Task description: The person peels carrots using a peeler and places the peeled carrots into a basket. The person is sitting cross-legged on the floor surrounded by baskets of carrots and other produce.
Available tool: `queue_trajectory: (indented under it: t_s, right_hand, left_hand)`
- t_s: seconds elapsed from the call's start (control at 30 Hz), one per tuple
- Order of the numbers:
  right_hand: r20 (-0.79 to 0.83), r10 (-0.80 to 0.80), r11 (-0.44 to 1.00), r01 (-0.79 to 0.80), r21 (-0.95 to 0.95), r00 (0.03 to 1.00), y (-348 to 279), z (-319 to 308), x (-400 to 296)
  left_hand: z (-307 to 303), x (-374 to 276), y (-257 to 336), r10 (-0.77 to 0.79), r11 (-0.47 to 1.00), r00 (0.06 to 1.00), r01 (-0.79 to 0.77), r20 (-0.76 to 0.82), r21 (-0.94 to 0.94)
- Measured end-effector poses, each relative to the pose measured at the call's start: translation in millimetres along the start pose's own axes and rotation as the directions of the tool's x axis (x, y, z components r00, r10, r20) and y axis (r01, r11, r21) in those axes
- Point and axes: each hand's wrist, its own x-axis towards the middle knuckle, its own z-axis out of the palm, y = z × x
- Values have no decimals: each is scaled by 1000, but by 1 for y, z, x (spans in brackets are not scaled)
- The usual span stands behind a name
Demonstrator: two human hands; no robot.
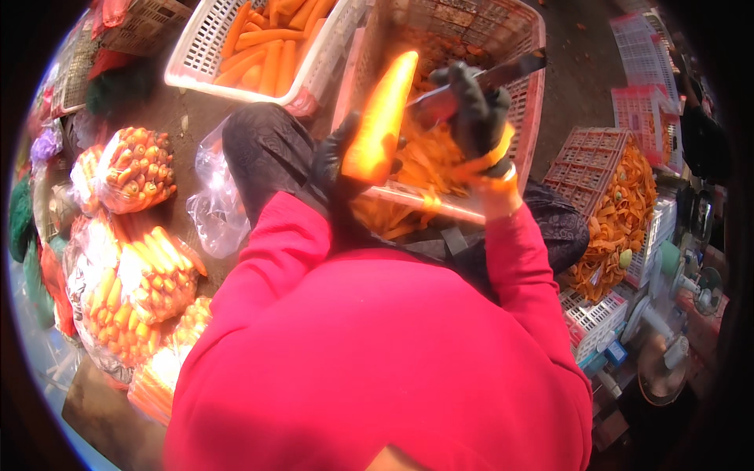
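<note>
My left hand (334, 154), in a dark glove, grips the thick lower end of a large peeled-looking carrot (382, 120), its tip pointing up and away. Strong sunlight washes out the carrot's surface. In my right hand (478, 109), also dark-gloved, is a bladed hand tool (512, 68); its metal part lies close to the carrot, and blur hides whether they touch. An orange strip of peel (492, 154) hangs across my right wrist. Below both hands stands a plastic crate (533, 112) holding a heap of carrot peelings (430, 162).
A white basket (191, 73) of smooth carrots (268, 53) stands ahead left. Bagged carrots (138, 171) and more bags (141, 282) lie at left, near a clear plastic bag (221, 188). At right, a tipped crate (589, 165) adjoins piled peelings (618, 224). Electric fans (654, 318) stand behind.
</note>
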Motion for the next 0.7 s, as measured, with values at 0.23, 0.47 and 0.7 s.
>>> queue_trajectory:
  t_s: [0.23, 0.47, 0.7]
  right_hand:
    - [27, 50, 997, -48, -66, 998, 28, -19, 39]
    - [-51, 80, 996, -78, 36, 996, 14, -9, 19]
    - [58, 82, 995, -78, -61, 995, 28, -10, 16]
  left_hand:
    - [24, 6, -11, 132, 844, 990, -139, 50, 519]
    - [23, 7, -5, 183, 934, 969, -119, -165, 338]
    - [8, 16, -8, 23, 991, 993, -8, -115, 130]
